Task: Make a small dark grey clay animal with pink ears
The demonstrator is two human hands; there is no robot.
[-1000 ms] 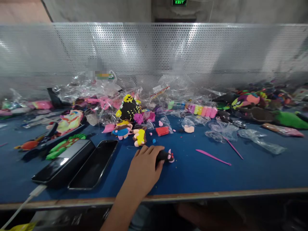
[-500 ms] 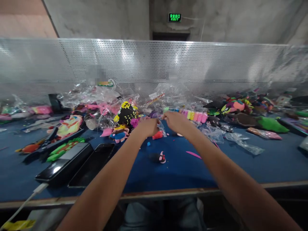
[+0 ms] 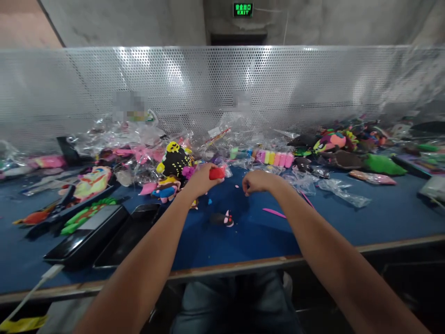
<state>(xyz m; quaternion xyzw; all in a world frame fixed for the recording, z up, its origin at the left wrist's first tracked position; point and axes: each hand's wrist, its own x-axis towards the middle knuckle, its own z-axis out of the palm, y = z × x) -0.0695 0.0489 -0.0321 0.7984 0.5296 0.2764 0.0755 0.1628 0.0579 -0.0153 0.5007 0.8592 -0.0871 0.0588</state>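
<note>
My left hand (image 3: 204,180) is closed around a red lump of modelling clay (image 3: 217,173), with clear wrapping at its far side. My right hand (image 3: 256,182) hovers to the right, thumb and fingers pinched together; anything between them is too small or hidden to make out. A tiny pale pink piece (image 3: 237,186) lies on the table between the hands. Nearer me rests a small black clay animal figure (image 3: 222,219) with pink ears and red spots on its face. To its right lies a pink modelling tool (image 3: 274,213), and a blue clay crumb (image 3: 210,202) sits left of centre.
A phone (image 3: 127,234) and a black device with a white cable (image 3: 86,236) lie at left. Clay figures, among them a black and yellow one (image 3: 175,160), and plastic wrappers line the back below a perforated metal screen (image 3: 222,88). Coloured clay sticks (image 3: 274,158) stand behind my right hand.
My left hand has picked up the red clay from the table. My right hand has drawn back a little towards me, and the hands are farther apart. The view has tilted down and shifted right.
</note>
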